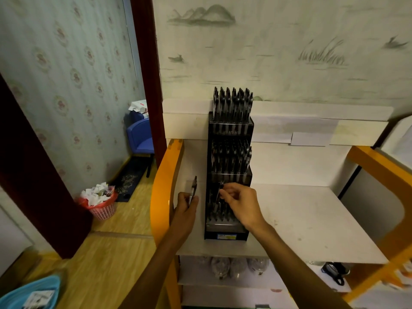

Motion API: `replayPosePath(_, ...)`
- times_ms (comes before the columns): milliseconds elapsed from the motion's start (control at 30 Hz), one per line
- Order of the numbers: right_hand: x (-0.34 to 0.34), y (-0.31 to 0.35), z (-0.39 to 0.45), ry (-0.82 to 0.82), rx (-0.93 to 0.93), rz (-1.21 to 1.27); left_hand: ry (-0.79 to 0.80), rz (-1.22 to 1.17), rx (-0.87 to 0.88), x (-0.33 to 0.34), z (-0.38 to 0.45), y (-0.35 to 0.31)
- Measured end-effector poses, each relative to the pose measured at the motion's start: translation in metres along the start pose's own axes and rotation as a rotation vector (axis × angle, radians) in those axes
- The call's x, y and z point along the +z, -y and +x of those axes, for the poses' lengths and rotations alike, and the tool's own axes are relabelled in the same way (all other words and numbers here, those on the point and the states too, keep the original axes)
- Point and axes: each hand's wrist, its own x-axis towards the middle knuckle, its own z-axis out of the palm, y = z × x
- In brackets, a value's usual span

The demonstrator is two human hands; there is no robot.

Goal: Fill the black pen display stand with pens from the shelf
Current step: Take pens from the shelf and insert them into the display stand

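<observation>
Stand (228,228) sits on the white shelf (312,219), near its left edge; black, three tiers, far two packed, near tier part-filled; right hand (239,202) pinches a pen (220,190) over the near tier; left hand (186,205) grips a spare pen (193,189) upright, just left of the stand; best to drop tip-first into a free slot, keep it vertical.
</observation>
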Motion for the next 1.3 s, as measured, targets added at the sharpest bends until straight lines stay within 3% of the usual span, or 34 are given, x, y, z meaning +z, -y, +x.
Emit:
replayPosePath(333,0.015,-0.006,0.001,0.022,-0.052,-0.123,0.003,-0.02,0.142,-0.003,0.003,-0.01)
replayPosePath(1067,0.02,-0.018,-0.011,0.222,0.002,-0.425,-0.003,-0.03,0.151,0.006,-0.004,-0.011)
replayPosePath(1167,0.008,-0.01,-0.01,0.114,0.003,-0.325,0.062,-0.057,0.173,0.005,-0.004,-0.015)
replayPosePath(1300,-0.005,0.013,-0.006,0.079,0.066,0.126,0.155,-0.078,0.194,0.007,-0.005,-0.018)
